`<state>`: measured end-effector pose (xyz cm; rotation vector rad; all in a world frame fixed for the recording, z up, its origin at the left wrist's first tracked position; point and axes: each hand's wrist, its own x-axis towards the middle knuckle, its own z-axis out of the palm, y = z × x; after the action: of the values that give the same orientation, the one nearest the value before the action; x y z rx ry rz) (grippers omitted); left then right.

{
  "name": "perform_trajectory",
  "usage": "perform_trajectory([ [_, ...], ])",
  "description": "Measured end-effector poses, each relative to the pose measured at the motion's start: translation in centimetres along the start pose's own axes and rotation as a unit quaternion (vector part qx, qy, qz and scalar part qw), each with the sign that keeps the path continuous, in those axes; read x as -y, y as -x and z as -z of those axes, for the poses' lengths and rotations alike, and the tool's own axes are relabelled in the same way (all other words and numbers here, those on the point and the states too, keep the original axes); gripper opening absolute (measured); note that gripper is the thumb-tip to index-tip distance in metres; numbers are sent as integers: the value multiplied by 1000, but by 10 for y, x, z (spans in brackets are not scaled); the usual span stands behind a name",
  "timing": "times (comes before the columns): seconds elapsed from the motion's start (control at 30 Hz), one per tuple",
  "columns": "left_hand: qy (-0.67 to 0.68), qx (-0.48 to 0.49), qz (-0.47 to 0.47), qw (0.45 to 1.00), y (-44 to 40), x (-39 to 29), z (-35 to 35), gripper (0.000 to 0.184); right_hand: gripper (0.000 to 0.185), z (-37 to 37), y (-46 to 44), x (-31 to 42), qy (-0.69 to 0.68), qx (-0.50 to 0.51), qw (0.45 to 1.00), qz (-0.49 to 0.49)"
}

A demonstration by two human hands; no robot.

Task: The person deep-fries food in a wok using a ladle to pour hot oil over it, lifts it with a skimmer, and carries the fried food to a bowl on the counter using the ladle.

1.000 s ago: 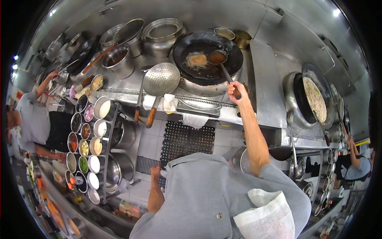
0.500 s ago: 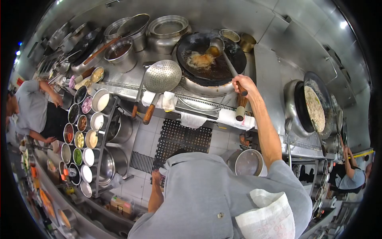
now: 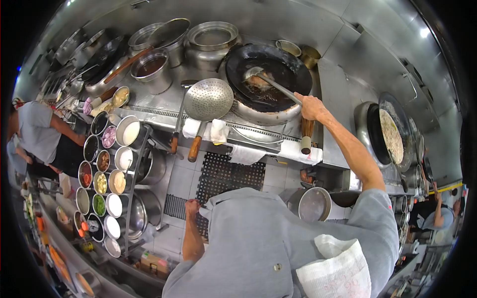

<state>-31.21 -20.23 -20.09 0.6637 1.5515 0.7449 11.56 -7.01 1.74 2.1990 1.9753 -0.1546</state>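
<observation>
My right hand (image 3: 313, 107) is closed around the handle of a long metal ladle (image 3: 281, 90). The ladle's bowl lies over a browned piece of food (image 3: 260, 82) in the dark wok (image 3: 293, 79) and hides part of it. Dark liquid glistens around the food. Below my right hand, a bamboo wok brush (image 3: 307, 141) hangs at the stove's front edge. My left hand (image 3: 192, 207) hangs low by my side, fingers curled into a fist, with nothing visible in it. A perforated strainer (image 3: 208, 99) rests left of the wok, its wooden handle pointing toward me.
Metal pots (image 3: 212, 37) line the back of the stove. At left, a rack holds several ingredient tins (image 3: 128, 130). To the right stands another wok (image 3: 392, 136) with pale food. A pot (image 3: 314, 204) sits low beside me. Co-workers (image 3: 42, 131) stand at both sides.
My right hand has shifted slightly right, and the ladle's bowl has swung left and toward me, from the wok's far side onto the food. My left hand has risen a little.
</observation>
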Motion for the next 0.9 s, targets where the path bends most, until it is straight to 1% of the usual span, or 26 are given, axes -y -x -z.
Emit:
perform_trajectory([
  [0.03, -32, 6, 6, 999, -6, 4, 5, 22, 68, 0, 3, 2, 19, -3, 1000, 0],
  [0.07, -36, 11, 6, 999, -1, -5, 6, 22, 68, -4, 5, 0, 18, -2, 1000, -6],
  [0.13, -60, 4, 9, 998, -5, 1, 13, 21, 68, -7, 7, 2, 27, -28, 999, -2],
  [0.17, -23, -5, 26, 999, -5, 5, 15, 22, 68, -7, 7, 4, 24, -29, 999, -10],
  [0.2, -30, 2, 25, 999, -3, 0, 15, 22, 68, -8, 7, 3, 17, -29, 999, -13],
  [0.27, -153, 19, 57, 986, 0, -4, 18, 21, 67, -13, 13, 2, 11, -29, 999, -28],
  [0.33, -179, 36, 39, 982, -3, -3, 21, 21, 66, -22, 16, 5, -43, -73, 995, -51],
  [0.37, -234, 61, -25, 970, -3, -7, 20, 21, 63, -24, 19, 6, -72, -76, 993, -63],
  [0.4, -287, 86, -88, 950, -13, 3, 23, 21, 63, -25, 23, 5, -72, -78, 992, -69],
  [0.43, -290, 90, -89, 949, -22, 11, 25, 21, 61, -26, 28, 4, -104, -104, 987, -71],
  [0.47, -217, 89, -12, 972, -19, 2, 21, 22, 60, -30, 32, 0, -137, -131, 979, -73],
  [0.5, -143, 86, 66, 984, -14, -10, 18, 23, 60, -30, 38, -2, -139, -132, 978, -80],
  [0.57, -148, 89, 61, 983, -25, -7, 17, 25, 58, -19, 56, -6, -179, -105, 975, -80],
  [0.6, -147, 87, 58, 984, -30, -4, 15, 26, 58, -15, 65, -10, -180, -107, 974, -86],
  [0.63, -151, 90, 58, 983, -36, -2, 14, 26, 57, -12, 75, -12, -188, -89, 974, -93],
  [0.7, -79, 77, 20, 994, -37, -14, 8, 28, 56, -15, 90, -18, -198, -69, 972, -102],
  [0.73, -82, 79, 19, 993, -39, -15, 9, 28, 56, -16, 97, -20, -210, -56, 968, -122],
  [0.77, -90, 110, -3, 990, -40, -15, 10, 27, 55, -17, 101, -23, -222, -44, 964, -142],
  [0.8, -99, 142, -24, 985, -41, -15, 10, 27, 55, -19, 104, -25, -223, -45, 963, -146],
  [0.9, -69, 122, -16, 990, -39, -15, 5, 26, 55, -34, 102, -31, -244, -47, 958, -141],
])
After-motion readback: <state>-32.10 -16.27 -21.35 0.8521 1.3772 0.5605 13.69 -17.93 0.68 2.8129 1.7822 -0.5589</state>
